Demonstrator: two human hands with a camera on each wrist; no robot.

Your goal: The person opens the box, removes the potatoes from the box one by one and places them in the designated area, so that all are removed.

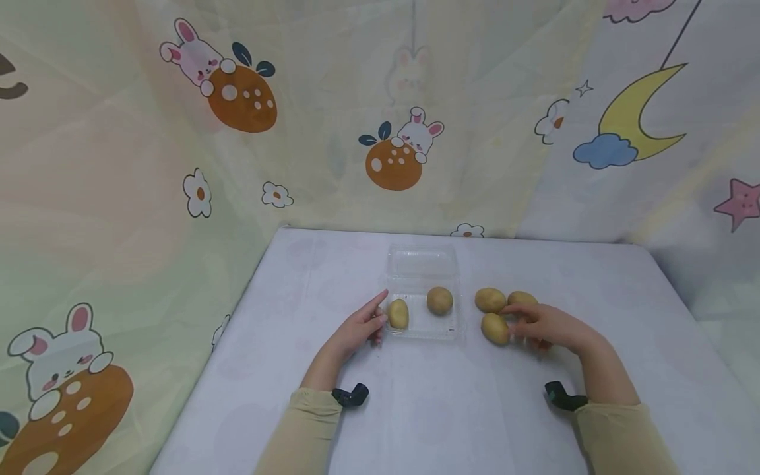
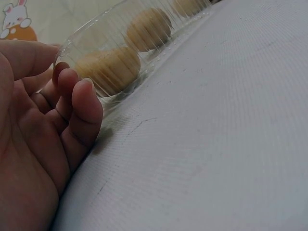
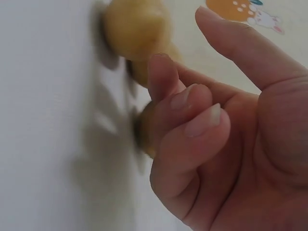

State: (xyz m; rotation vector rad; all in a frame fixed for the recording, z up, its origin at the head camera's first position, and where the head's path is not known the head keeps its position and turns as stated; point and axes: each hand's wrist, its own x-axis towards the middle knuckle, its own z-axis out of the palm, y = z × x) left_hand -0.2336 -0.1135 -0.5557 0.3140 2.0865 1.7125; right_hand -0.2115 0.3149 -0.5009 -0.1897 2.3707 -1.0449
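Observation:
A clear plastic box lies with its lid folded back behind it. Inside are two potatoes: an oval one at the left and a rounder one at the right. My left hand pinches the box's left edge, fingertips at the ribbed wall in the left wrist view. To the right of the box, potatoes lie grouped on the table. My right hand hovers at this group, beside the nearest potato, thumb and fingers apart with nothing between them; it partly covers the group.
The white-covered table runs back to a printed cloth hanging behind it. Dark wrist cameras sit at both cuffs. Another potato lies at the back of the right group.

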